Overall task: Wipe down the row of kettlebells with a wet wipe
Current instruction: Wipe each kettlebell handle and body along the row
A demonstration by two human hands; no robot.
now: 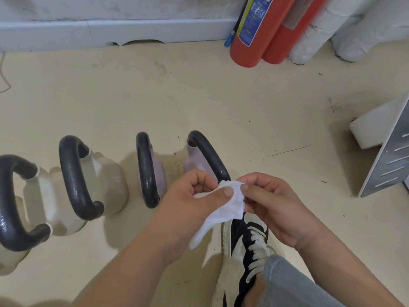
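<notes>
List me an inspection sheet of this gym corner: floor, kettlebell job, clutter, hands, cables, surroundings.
Surface: beige floor, scuffed, with dark specks.
Job's things: four kettlebells in a row, two cream kettlebells on the left and two lilac kettlebells on the right; white wet wipe.
Clutter: slotted metal panel at right.
Grips: left hand and right hand both pinch the wipe.
Cables: thin wire at far left.
Surroundings: fire extinguishers, wrapped pipes, skirting board, sneaker.
</notes>
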